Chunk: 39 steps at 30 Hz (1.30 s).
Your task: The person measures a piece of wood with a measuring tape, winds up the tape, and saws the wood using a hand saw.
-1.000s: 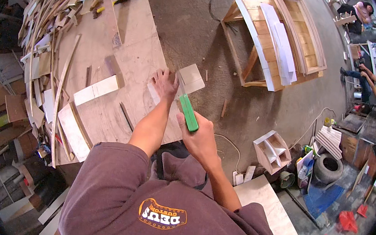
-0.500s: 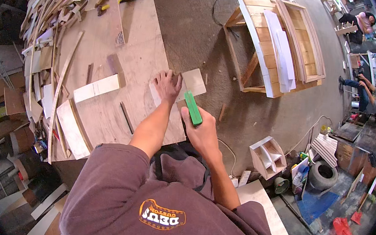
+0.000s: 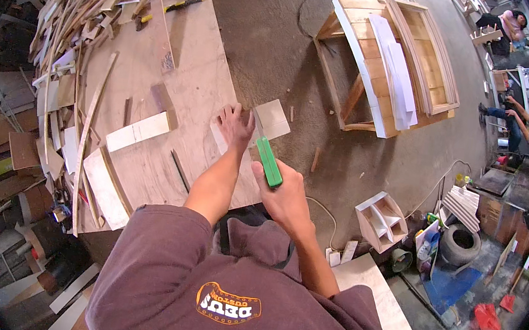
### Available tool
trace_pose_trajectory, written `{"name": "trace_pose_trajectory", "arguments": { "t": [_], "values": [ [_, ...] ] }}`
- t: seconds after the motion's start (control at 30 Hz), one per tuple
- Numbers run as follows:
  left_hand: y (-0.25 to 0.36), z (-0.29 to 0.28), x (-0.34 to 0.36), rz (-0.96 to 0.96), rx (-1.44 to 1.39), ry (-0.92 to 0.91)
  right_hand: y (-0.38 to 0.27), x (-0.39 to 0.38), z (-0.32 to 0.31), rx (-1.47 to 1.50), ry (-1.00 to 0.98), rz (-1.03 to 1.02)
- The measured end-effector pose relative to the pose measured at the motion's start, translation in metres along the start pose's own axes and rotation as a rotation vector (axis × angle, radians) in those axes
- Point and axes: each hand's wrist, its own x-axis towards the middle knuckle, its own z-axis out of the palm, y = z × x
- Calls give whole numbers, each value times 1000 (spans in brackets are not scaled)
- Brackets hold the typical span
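My right hand is closed around the green handle of a hand saw. The saw is seen from above, so its blade shows only as a thin edge, if at all. To its left, my left hand presses down with spread fingers on a thin pale wooden board at the edge of the plywood tabletop. Part of this board juts past the tabletop's right edge, over the floor. The left palm covers some of the board.
A pencil-like dark stick and a pale wood block lie left of my arms. Wood offcuts pile up at the far left. A slatted wooden frame stands on the floor ahead. Two people sit at the far right.
The green saw handle and my right hand have drawn back slightly toward my body. My left hand stays on the board.
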Motion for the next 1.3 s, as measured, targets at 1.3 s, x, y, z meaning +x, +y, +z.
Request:
{"name": "trace_pose_trajectory", "arguments": {
  "t": [1.3],
  "values": [
    [8, -9, 2, 11, 29, -53, 9, 32, 5, -7, -6, -3]
  ]
}}
